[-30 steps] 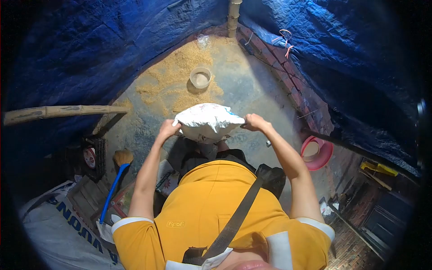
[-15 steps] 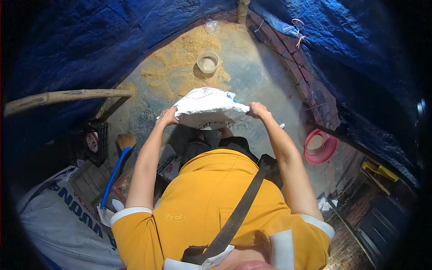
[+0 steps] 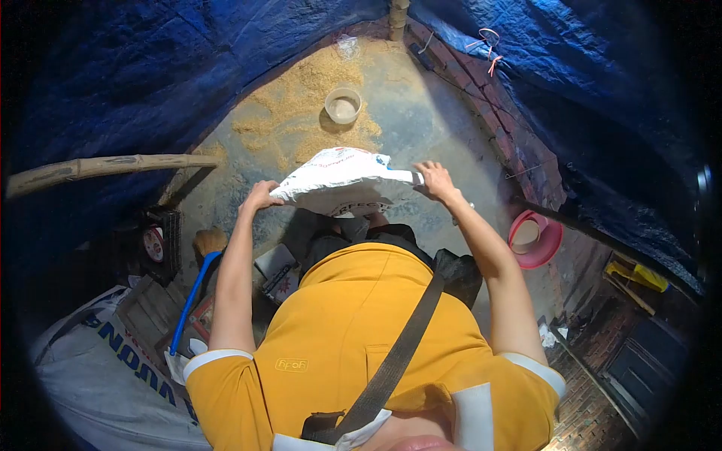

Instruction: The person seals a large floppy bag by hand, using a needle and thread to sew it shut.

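Observation:
A white woven sack [image 3: 331, 171] with printed lettering is stretched between my two hands, in front of my legs. My left hand [image 3: 262, 195] grips its left edge, fingers wrapped round the material. At the right corner is my right hand [image 3: 436, 180], its thumb side against the sack and its fingers raised and spread apart. Beyond the sack, a round clear tub [image 3: 343, 106] stands on the floor beside scattered yellow grain or husks [image 3: 301, 94].
A pink basin [image 3: 543, 244] holding a smaller container stands at the right. On the left are a blue-handled brush [image 3: 194, 301], a dial scale [image 3: 153, 243] and a large printed sack [image 3: 113, 383]. A bamboo pole [image 3: 113, 164] juts in; blue tarpaulin [image 3: 150, 68] hangs around.
My hands have moved farther apart, the left one outward to the left. The fingers of my right hand have lifted and spread from the sack's corner. The sack is stretched wider.

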Tool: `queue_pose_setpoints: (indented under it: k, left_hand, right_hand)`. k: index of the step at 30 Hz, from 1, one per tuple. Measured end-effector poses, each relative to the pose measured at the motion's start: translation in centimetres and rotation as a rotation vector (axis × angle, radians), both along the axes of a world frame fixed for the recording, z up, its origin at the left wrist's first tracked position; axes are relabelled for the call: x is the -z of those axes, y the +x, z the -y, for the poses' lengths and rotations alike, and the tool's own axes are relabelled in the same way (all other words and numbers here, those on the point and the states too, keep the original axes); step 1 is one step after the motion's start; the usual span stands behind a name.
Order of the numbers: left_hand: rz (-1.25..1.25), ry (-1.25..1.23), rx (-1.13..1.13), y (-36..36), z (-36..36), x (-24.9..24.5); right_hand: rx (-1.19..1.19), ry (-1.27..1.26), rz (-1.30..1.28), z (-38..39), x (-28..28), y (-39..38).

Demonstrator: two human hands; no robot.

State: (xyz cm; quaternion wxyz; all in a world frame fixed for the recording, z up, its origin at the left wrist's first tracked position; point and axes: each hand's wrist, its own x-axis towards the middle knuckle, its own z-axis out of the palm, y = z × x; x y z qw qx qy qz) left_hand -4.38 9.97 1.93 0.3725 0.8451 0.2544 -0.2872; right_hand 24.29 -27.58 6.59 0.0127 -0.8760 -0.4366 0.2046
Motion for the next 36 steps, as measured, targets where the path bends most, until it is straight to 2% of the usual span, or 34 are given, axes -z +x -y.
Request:
queue_pose_setpoints:
  k: [2,3,5,9,15,19,21,22,23,25,27,29,31,33,36]
  left_hand:
    - [-0.111,0.329,0.017,1.2,1.4,-3.5]
    - [-0.109,0.331,0.016,1.6,1.9,-3.8]
    - [0.199,0.463,0.165,2.2,2.8,-4.3]
    - [0.328,0.211,0.321,4.6,6.8,-3.9]
    - [0.331,0.219,0.178,5.4,9.6,-0.1]
    - [0.351,0.166,0.139,5.2,9.0,0.0]
    - [0.303,0.109,0.128,5.3,8.7,-0.1]
    - [0.303,0.109,0.135,5.3,8.7,-0.1]
    - [0.285,0.081,0.108,5.3,8.6,-0.1]
    - [0.267,0.057,0.08,5.3,8.5,0.0]
    - [0.244,0.087,0.073,5.4,8.5,-0.2]
    - [0.227,0.108,0.106,6.0,8.9,-0.9]
    - [0.204,0.122,0.14,6.9,10.2,-2.0]
    - [0.506,0.277,0.245,8.0,12.2,-2.7]
    - [0.615,0.297,0.356,9.9,15.1,-2.6]
  right_hand:
    - [-0.059,-0.05,-0.042,-0.7,0.2,-0.6]
    - [-0.059,-0.048,-0.04,-0.9,0.5,-0.6]
    - [-0.016,-0.13,-0.021,-1.3,1.0,-0.7]
    - [0.06,-0.135,-0.059,-0.5,1.8,-0.7]
    - [0.184,-0.164,-0.05,0.2,0.7,-1.9]
    - [0.063,-0.013,0.14,-1.3,0.6,-3.2]
    - [-0.046,0.063,0.113,-2.8,-0.2,-4.3]
    - [-0.08,0.011,0.105,-3.4,-0.4,-4.7]
    - [-0.075,0.013,0.105,-3.8,-0.4,-4.9]
    - [-0.046,-0.186,0.017,-4.1,0.5,-5.0]
    - [-0.038,-0.155,0.05,-3.5,1.4,-4.9]
    - [0.079,-0.111,-0.102,-3.1,1.7,-4.7]
    - [0.054,-0.079,-0.088,-2.6,1.7,-4.4]
    - [0.025,-0.045,-0.076,-2.3,1.8,-4.3]
    - [0.098,0.02,-0.103,-2.4,2.0,-4.5]
